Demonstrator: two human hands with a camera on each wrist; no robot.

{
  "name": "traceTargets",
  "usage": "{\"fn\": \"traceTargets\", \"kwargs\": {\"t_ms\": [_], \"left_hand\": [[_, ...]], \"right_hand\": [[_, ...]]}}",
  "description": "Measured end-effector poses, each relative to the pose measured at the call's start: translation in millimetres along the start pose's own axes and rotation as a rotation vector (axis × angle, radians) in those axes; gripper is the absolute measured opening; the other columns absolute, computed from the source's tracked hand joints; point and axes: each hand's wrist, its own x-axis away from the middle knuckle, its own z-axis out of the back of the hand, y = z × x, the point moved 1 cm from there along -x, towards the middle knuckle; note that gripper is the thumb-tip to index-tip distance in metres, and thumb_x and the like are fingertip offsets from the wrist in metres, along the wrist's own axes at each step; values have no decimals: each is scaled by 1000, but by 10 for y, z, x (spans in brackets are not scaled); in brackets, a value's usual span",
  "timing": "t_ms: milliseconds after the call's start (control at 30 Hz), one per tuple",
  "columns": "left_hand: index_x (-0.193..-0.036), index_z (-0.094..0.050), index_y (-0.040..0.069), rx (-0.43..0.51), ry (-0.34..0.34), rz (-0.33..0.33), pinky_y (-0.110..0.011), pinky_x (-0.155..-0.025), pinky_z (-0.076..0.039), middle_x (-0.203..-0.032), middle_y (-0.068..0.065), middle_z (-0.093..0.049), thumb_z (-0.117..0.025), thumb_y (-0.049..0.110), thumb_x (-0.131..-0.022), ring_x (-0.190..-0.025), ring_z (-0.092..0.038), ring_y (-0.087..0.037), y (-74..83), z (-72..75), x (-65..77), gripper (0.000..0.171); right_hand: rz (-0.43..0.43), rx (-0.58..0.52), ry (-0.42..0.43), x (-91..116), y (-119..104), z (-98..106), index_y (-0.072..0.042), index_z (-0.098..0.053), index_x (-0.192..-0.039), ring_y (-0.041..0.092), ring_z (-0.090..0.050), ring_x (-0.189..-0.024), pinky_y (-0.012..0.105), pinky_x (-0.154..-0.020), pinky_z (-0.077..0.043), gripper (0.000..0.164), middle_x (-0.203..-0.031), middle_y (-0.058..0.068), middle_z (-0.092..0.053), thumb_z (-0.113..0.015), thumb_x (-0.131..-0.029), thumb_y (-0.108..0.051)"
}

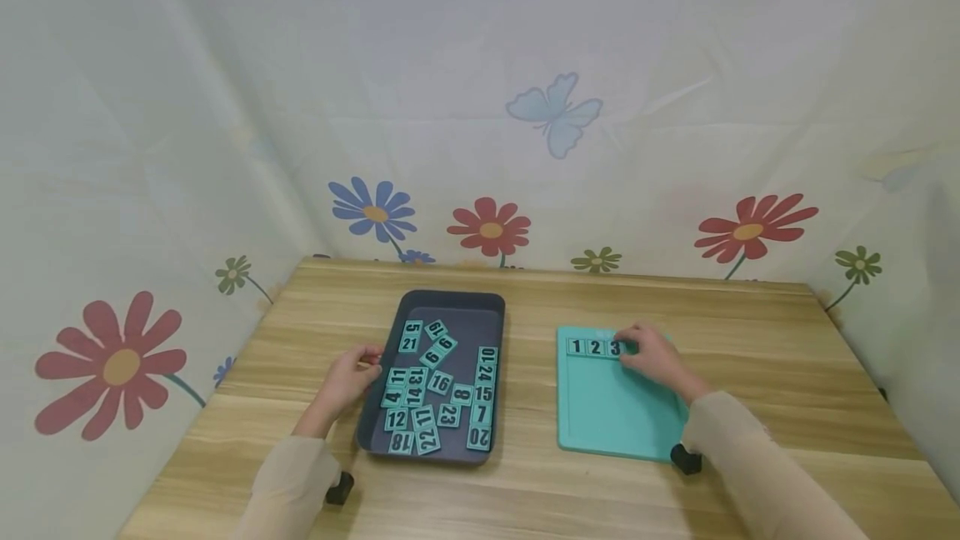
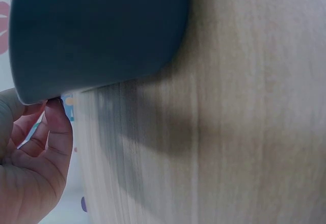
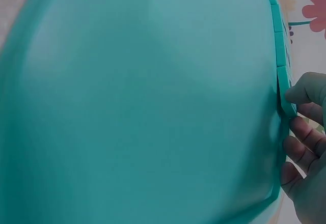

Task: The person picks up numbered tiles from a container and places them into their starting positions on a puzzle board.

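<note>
My right hand [image 1: 660,361] pinches the number 3 tile [image 1: 615,347] at the top of a turquoise board [image 1: 618,407]. In the right wrist view that tile [image 3: 285,89] leans slightly, one end raised off the board. Tiles 1 [image 1: 576,347] and 2 [image 1: 596,347] lie flat in a row to its left. At the left rim of a dark grey tray [image 1: 450,299], my left hand [image 1: 347,379] holds the edge between thumb and fingers. The left wrist view shows the fingertips [image 2: 57,104] against the underside of the rim.
Inside the tray, several turquoise number tiles lie at mixed angles, among them 16 [image 1: 440,382], 23 [image 1: 448,416] and 15 [image 1: 483,394]. Tray and board stand apart on a wooden table [image 1: 528,490]. Behind it hangs a flower-printed cloth [image 1: 420,65].
</note>
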Motion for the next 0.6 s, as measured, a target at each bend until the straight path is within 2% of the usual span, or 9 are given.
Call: {"fn": "traceTargets", "kwargs": {"t_ms": [200, 400, 600], "left_hand": [[-117, -50, -1, -6, -7, 3, -28, -67, -50, -106, -17, -53, -49, 4, -86, -86, -57, -21, 6, 5, 4, 32], [-117, -50, -1, -12, -9, 12, -28, -68, -50, -106, -17, -53, -49, 4, -86, -86, -56, -21, 6, 4, 1, 32], [-116, -50, -2, -7, -5, 14, -28, -68, -51, -105, -17, -53, -50, 4, -85, -86, -57, -22, 5, 5, 10, 31]], "right_hand": [[-3, 9, 1, 28, -2, -5, -2, -61, -107, 22, -47, -83, 35, -68, -42, 34, -93, 11, -53, -63, -74, -11], [11, 36, 13, 30, -41, 6, -4, -60, -109, 23, -49, -84, 37, -68, -43, 36, -94, 11, -53, -64, -75, -14], [58, -21, 37, -20, -223, 64, -5, -58, -110, 29, -53, -90, 43, -70, -46, 35, -100, 15, -55, -63, -77, -14]]}}
